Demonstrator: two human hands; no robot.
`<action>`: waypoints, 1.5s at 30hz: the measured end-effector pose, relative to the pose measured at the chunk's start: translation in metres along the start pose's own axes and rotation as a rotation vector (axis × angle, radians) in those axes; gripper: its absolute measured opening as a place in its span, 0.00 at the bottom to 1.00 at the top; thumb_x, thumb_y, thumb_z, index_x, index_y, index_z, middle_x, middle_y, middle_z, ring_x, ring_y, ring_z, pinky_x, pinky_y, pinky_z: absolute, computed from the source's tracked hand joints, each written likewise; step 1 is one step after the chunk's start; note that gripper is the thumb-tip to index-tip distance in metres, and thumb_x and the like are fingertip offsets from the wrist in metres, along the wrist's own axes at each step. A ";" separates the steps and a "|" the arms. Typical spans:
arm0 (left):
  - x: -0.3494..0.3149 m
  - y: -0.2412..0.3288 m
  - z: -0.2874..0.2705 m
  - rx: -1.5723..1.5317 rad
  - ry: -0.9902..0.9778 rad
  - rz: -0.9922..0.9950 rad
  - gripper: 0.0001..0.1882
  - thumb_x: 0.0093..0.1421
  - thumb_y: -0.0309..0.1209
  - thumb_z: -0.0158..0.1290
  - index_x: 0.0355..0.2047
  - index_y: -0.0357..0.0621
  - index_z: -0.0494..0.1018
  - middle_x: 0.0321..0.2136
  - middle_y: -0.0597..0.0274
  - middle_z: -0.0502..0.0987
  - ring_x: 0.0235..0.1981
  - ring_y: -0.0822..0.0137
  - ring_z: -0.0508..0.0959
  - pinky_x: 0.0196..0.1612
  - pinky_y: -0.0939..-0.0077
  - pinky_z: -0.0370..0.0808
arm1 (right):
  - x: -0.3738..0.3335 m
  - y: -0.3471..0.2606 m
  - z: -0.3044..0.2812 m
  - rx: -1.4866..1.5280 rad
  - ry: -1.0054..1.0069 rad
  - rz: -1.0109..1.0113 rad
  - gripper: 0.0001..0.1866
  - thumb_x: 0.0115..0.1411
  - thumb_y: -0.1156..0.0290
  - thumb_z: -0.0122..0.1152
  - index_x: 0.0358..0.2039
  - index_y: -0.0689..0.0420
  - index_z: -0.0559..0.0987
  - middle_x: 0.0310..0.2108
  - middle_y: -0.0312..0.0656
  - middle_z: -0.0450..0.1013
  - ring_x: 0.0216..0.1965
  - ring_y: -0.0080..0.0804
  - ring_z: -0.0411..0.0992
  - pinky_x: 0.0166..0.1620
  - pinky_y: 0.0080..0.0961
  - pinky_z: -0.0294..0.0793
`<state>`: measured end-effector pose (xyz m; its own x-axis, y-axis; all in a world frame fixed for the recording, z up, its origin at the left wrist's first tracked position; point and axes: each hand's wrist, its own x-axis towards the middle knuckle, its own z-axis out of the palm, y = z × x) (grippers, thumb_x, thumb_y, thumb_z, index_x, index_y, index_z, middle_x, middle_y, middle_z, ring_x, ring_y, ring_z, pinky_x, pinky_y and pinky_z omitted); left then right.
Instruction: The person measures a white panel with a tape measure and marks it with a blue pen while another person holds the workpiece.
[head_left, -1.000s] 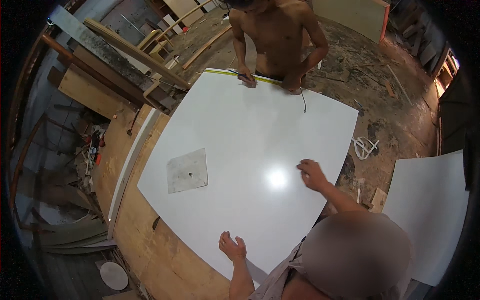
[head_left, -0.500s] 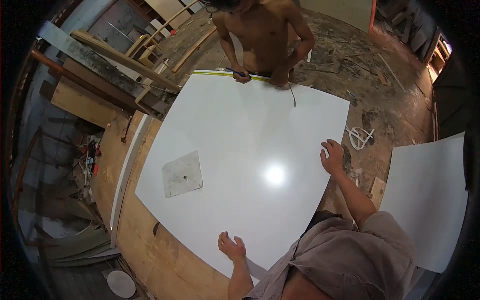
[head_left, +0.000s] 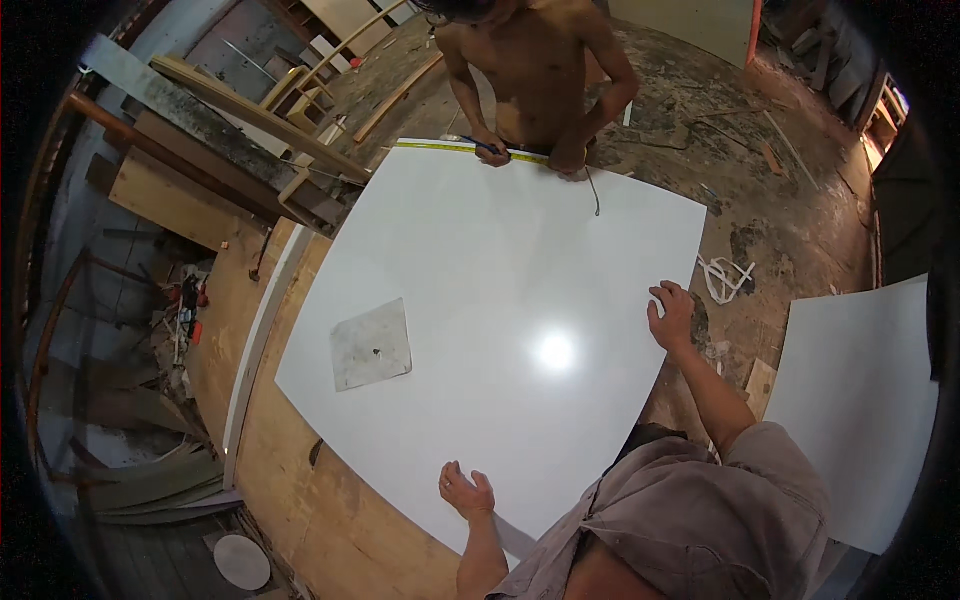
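A large glossy white panel (head_left: 480,270) lies flat in front of me on a wooden worktable. My left hand (head_left: 467,491) rests near the panel's lower edge, fingers apart, holding nothing. By the right edge is my right hand (head_left: 672,316), its fingers spread and slightly bent over the white surface. Across from me, a co-worker's hands hold a yellow tape measure (head_left: 432,146) along the far edge, with a dark pen or pencil (head_left: 478,143) in one of them. A grey square plate (head_left: 372,346) with a small dark spot sits on the panel's left part.
The plywood worktable (head_left: 330,510) shows left of the panel, carrying a long white strip (head_left: 262,345). Another white sheet (head_left: 850,400) stands at the right. White scraps (head_left: 727,279) lie on the floor, and timber beams (head_left: 230,120) are at the upper left.
The whole view has shifted slightly, so the scene sits a little further right. My hands stay in the same places on the panel. The co-worker's pen hand remains at the tape.
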<state>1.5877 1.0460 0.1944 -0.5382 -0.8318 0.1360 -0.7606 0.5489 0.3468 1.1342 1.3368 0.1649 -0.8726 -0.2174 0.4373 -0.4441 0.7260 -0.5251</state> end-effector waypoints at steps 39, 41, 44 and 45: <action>-0.001 -0.021 -0.004 -0.020 -0.016 -0.064 0.26 0.59 0.38 0.55 0.57 0.47 0.68 0.61 0.57 0.67 0.64 0.53 0.64 0.71 0.48 0.54 | -0.003 0.011 0.018 0.101 0.010 -0.118 0.15 0.58 0.76 0.62 0.47 0.62 0.82 0.51 0.56 0.74 0.45 0.51 0.76 0.37 0.37 0.78; -0.004 -0.019 -0.004 -0.006 -0.028 -0.088 0.27 0.59 0.39 0.55 0.58 0.47 0.67 0.61 0.58 0.67 0.65 0.54 0.63 0.71 0.50 0.53 | -0.001 0.010 0.016 0.085 -0.002 -0.149 0.15 0.58 0.76 0.62 0.47 0.62 0.82 0.51 0.56 0.74 0.46 0.51 0.76 0.38 0.37 0.79; -0.006 -0.019 -0.004 -0.002 -0.058 -0.106 0.27 0.60 0.40 0.54 0.59 0.49 0.66 0.62 0.59 0.66 0.66 0.55 0.62 0.72 0.51 0.52 | 0.001 0.007 0.010 -0.042 -0.094 -0.143 0.14 0.63 0.73 0.58 0.48 0.64 0.81 0.53 0.55 0.71 0.53 0.50 0.73 0.48 0.42 0.80; -0.007 -0.019 -0.004 -0.003 -0.070 -0.111 0.27 0.60 0.40 0.54 0.59 0.49 0.66 0.62 0.60 0.66 0.66 0.56 0.62 0.73 0.52 0.52 | 0.002 0.005 0.008 -0.101 -0.138 -0.133 0.14 0.65 0.72 0.57 0.48 0.64 0.81 0.54 0.54 0.70 0.56 0.51 0.71 0.52 0.44 0.80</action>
<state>1.6076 1.0414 0.1902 -0.4751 -0.8793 0.0321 -0.8158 0.4538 0.3586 1.1286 1.3350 0.1573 -0.8302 -0.3981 0.3903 -0.5408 0.7450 -0.3905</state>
